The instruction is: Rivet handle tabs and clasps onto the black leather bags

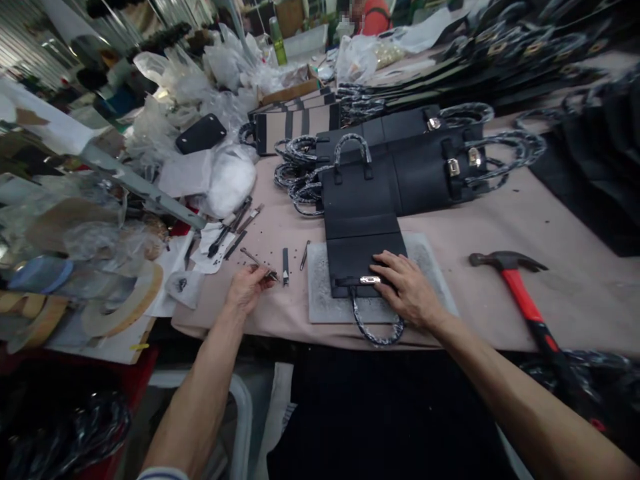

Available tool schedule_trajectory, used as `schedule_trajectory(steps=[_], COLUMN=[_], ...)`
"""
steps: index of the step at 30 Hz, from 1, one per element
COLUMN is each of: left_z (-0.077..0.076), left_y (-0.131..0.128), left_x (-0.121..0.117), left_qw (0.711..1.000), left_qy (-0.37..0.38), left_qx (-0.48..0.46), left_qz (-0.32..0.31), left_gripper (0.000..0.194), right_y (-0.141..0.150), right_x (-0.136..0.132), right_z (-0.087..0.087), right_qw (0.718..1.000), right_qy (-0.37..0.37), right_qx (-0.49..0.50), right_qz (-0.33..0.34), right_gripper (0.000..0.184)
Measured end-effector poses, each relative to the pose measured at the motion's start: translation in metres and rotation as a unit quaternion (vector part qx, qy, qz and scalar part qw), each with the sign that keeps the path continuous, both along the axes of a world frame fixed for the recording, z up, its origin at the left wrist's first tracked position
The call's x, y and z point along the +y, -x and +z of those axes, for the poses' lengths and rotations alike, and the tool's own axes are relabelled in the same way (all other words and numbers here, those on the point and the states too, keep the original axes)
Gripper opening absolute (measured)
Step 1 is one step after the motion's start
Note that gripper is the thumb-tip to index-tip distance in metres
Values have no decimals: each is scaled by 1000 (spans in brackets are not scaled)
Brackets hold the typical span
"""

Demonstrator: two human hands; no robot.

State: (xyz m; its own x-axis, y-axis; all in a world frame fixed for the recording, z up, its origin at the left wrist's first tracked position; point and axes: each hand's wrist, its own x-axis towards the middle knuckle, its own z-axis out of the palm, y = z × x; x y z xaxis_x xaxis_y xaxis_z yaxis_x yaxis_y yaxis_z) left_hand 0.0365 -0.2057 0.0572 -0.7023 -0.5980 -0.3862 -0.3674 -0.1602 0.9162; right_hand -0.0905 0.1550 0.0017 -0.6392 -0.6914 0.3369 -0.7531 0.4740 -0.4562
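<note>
My right hand (407,287) lies with its fingers outstretched on a black bag panel (363,250), beside a shiny metal clasp (370,280). The panel rests partly on a grey slab (320,303), and its wrapped handle (380,339) hangs over the near side. To the left, my left hand (246,288) is closed in a pinch around something small and dark that I cannot make out. Just right of those fingertips lies a narrow dark strip with a metal end (285,267). A thin pointed tool (305,255) sits by the slab's left edge.
A claw hammer (520,293) with a red and black handle lies at the right. Behind are several black bag pieces (425,167) with wrapped handles. Plastic bags (233,180), tape rolls (125,300) and a metal post (140,183) crowd the left. A person in red (376,17) is far back.
</note>
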Motion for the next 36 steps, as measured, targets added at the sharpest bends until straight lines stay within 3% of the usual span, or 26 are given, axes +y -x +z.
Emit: schedule_trajectory(steps=[2, 4, 7, 10, 15, 21, 29, 36], left_z=[-3, -8, -21, -37, -53, -47, -51, -47], left_y=[8, 20, 36, 45, 44, 39, 38, 37], left_x=[25, 53, 86, 102, 104, 110, 110, 112], left_qw=[993, 983, 972, 967, 959, 955, 956, 961], left_qy=[-58, -71, -70, -56, -15, 7, 16, 36], left_qx=[107, 165, 214, 237, 260, 252, 261, 220], left_qz=[-13, -37, -64, -82, -111, -159, -131, -163], left_gripper=[35, 46, 52, 47, 30, 29, 29, 35], right_y=[-1, -1, -1, -1, -1, 0, 0, 0], right_x=[0, 0, 1, 1, 0, 0, 0, 0], right_z=[1, 2, 2, 4, 6, 7, 7, 6], right_qw=[1000, 1000, 1000, 1000, 1000, 1000, 999, 999], right_qy=[-1, -1, -1, -1, -9, -16, -25, -20], right_qx=[-6, -12, -15, -13, -25, -25, -25, -28], right_qz=[-2, -3, -3, -3, -7, -6, -7, -7], right_gripper=[38, 39, 38, 37, 38, 40, 39, 38])
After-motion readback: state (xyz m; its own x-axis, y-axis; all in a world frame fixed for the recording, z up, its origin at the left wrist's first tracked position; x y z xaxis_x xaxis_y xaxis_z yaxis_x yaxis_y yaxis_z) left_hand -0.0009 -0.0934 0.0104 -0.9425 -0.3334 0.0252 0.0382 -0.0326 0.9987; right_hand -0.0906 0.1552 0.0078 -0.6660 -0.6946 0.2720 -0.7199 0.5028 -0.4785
